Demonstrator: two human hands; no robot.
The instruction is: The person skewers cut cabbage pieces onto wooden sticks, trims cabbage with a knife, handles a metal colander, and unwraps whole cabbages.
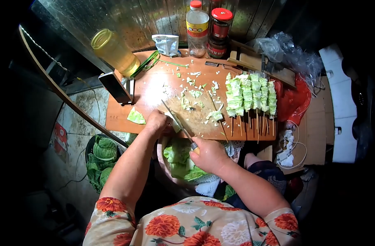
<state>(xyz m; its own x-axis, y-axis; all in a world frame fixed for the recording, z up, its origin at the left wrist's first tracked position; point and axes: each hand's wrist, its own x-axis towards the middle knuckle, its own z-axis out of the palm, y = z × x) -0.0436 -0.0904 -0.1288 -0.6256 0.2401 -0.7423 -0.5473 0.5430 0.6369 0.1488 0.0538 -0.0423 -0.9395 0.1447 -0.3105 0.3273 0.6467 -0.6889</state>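
Head view: the right grip [210,154], lower centre of the frame, is closed around the handle of the knife [181,125]. The left grip [156,121], left of centre, pinches a cabbage piece [173,124] beside the blade. Cabbage skewers [252,93] lie centre right.

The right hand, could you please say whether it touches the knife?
Touching; the head view shows the right hand gripping the knife by its handle.

Light is reflected by a shiny, spotted wall [148,18], while pale, stained floor tiles [75,153] are bordered by shadow.
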